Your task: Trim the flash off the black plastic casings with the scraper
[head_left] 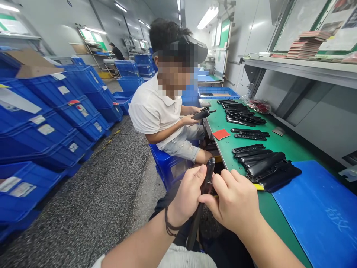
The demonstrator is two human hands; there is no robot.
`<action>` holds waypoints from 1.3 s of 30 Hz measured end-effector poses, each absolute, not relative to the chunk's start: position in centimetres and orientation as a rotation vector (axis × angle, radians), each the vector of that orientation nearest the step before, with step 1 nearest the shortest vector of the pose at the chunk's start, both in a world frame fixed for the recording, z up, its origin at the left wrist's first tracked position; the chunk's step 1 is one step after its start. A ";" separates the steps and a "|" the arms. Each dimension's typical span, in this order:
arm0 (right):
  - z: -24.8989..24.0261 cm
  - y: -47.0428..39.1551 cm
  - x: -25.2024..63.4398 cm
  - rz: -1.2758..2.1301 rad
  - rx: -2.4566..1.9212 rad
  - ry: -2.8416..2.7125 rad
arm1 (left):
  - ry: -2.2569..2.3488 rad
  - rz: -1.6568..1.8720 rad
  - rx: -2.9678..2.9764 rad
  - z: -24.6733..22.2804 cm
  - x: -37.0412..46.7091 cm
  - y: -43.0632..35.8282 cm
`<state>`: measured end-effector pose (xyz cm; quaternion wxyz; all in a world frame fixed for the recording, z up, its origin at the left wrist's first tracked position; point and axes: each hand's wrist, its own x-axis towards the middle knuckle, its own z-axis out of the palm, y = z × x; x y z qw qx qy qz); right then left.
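One long black part [208,176], tilted, above lap, beside tabletop [292,146]. Left hand [190,190] clasped round it; right hand [235,193] pinches it. Step, judged: two-handed working on part; next move likely calls for steady left grip. Black pieces [262,163] on tabletop, near blue sheet [320,208].
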<state>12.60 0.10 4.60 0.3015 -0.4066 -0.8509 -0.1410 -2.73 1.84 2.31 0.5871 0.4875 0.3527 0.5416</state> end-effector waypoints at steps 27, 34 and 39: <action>3.0 -0.8 10.7 -0.114 -1.015 -2.478 | 0.751 1.441 0.740 5.6 -3.8 6.9; 2.4 -0.8 10.3 -0.197 -1.034 -2.498 | 0.784 1.466 0.537 5.9 -4.6 8.4; 1.6 -0.4 10.5 -0.393 -1.018 -2.410 | 0.850 1.457 0.312 5.3 -4.9 9.5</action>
